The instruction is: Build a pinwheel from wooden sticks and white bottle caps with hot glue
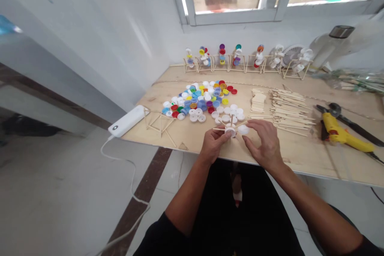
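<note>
Hub of white plastic (230, 132), looking part-built: grasping it in the fingers of the left hand (212, 143) at the near edge of the surface (318, 156). Curling the fingers of the right hand (266, 142) around a white cap (243, 129) just beside it (cannot tell whether pinching or merely touching). Showing bare-looking spokes (219, 129) on the other side, apparently lacking caps. Counting seven seemingly finished cap wheels (222, 52) along the back; seeing one wheel-less stick frame (160, 125) on the left, plus many loose caps (199, 102) and wooden sticks (289, 110) lying unused.
</note>
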{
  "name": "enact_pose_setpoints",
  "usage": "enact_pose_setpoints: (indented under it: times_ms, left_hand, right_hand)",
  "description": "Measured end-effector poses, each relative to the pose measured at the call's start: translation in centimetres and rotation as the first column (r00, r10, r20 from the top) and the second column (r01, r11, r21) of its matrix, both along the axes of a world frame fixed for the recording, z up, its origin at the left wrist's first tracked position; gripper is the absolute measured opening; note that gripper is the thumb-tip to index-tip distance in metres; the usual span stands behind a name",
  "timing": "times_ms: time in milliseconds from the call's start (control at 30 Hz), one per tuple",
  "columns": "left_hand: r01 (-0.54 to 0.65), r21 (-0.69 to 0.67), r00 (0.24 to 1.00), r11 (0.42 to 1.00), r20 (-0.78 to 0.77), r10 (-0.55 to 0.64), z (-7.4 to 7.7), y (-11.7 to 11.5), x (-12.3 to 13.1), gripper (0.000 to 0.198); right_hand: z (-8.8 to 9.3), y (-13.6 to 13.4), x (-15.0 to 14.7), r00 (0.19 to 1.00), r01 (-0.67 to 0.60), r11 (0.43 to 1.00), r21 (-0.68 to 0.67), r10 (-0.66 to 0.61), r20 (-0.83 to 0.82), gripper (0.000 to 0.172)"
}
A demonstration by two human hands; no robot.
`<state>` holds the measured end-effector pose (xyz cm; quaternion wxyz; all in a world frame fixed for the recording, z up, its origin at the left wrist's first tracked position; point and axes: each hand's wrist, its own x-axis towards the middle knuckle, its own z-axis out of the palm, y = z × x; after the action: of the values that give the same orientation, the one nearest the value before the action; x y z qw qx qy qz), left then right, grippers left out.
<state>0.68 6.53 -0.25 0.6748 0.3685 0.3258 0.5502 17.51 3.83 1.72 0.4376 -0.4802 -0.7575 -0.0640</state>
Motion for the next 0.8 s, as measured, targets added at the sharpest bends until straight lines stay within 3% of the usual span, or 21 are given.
enact_pose_setpoints:
  times_ms: [133,333,800]
  left_hand:
    - [0.002,0.019,1.0,1.0,-0.029,-0.002,0.1,0.1,0.0,0.026]
    - [0.024,0.03,0.999,0.999,-0.044,-0.023,-0.3,0.3,-0.1,0.025]
    - [0.018,0.044,0.998,0.999,-0.061,-0.015,-0.2,0.5,-0.1,0.022]
  right_hand:
    - [0.1,0.4,-0.2,0.994,-0.006,0.995,0.099,-0.005,0.109,0.023]
    - [0.3,1.0,-0.5,0.99,-0.004,0.995,0.104,-0.011,0.141,0.013]
    - [0.8,1.5,-0.3,0.988,-0.032,0.992,0.123,0.013,0.155,0.009]
